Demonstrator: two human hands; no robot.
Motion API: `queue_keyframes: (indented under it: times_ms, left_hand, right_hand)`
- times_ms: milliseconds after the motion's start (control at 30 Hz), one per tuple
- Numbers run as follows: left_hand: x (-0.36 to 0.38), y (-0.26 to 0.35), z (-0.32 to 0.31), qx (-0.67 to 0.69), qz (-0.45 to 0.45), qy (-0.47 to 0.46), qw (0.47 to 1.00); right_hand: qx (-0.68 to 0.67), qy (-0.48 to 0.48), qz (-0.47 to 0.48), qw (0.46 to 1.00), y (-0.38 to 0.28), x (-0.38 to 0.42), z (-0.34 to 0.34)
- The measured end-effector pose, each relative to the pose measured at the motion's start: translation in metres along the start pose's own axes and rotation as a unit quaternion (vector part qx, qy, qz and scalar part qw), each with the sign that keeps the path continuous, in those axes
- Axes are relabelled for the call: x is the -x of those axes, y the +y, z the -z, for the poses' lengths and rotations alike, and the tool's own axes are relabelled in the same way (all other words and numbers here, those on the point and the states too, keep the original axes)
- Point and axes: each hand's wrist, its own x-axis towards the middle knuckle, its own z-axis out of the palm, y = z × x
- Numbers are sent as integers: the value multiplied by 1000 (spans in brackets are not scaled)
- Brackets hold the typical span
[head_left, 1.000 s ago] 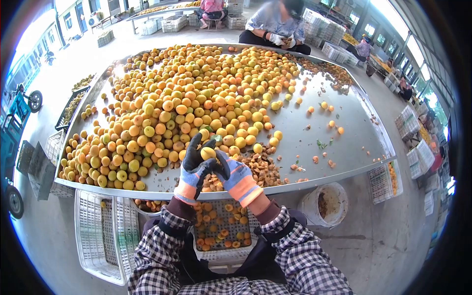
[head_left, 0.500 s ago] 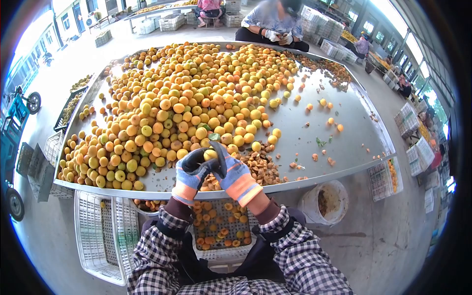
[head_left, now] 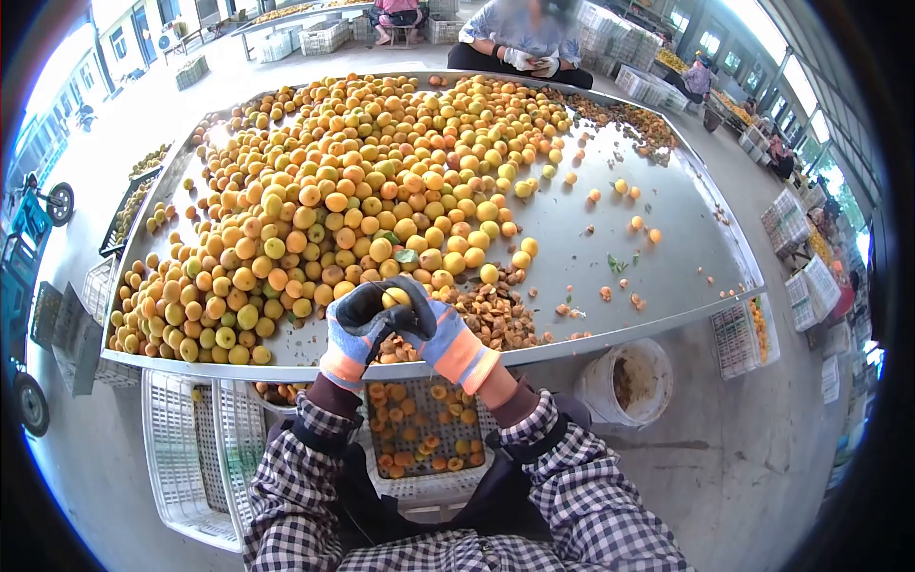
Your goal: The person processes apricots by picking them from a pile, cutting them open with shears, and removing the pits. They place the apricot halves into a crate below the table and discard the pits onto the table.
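A big fruit-sorting shed, with a high metal roof [head_left: 815,57], a bare grey floor [head_left: 705,486], lots of little round yellow fruit [head_left: 353,172] on a wide metal counter [head_left: 658,276], stacked crates [head_left: 618,40], and people working at more tables behind.

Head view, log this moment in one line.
left blue-orange gloved hand, right matching hand: around round yellow fruit | place: near edge of grey metal table | ahead: yellow-orange fruit heap | beside: brown fruit scraps

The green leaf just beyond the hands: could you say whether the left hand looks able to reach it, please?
Probably yes: the leaf lies uncovered on the pile, though the left hand holds a yellow fruit.
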Motion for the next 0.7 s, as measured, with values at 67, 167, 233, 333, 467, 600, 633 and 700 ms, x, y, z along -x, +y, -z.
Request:
queue_keyframes:
  times_ms: [67,167,233,333,467,600,633,700]
  left_hand:
    - [2,0,1,37,19,1,999]
    - [4,-6,4,30,25,7,999]
    - [5,-6,4,34,29,11,999]
    - [6,-7,-2,43,26,15,999]
    - [9,-5,4,40,60,23,997]
    - [9,0,7,81,98,-5,992]
    - [9,0,9,91,89,-46,991]
    - [9,6,-1,139,116,-25,983]
  right_hand:
    - [13,3,21,1000,-2,1,-1]
    - [27,-20,-11,999,2,2,-3]
    - [43,-25,-17,999,2,3,-3]
    - [51,-30,-44,997,3,4,-2]
    - [-19,-1,8,1000,7,0,-2]
    - [-224,-6,-88,971,2,-4,7]
    - [-248,-33,-149,957,-3,-4,16]
    - [-332,-31,-178,926,2,-4,19]
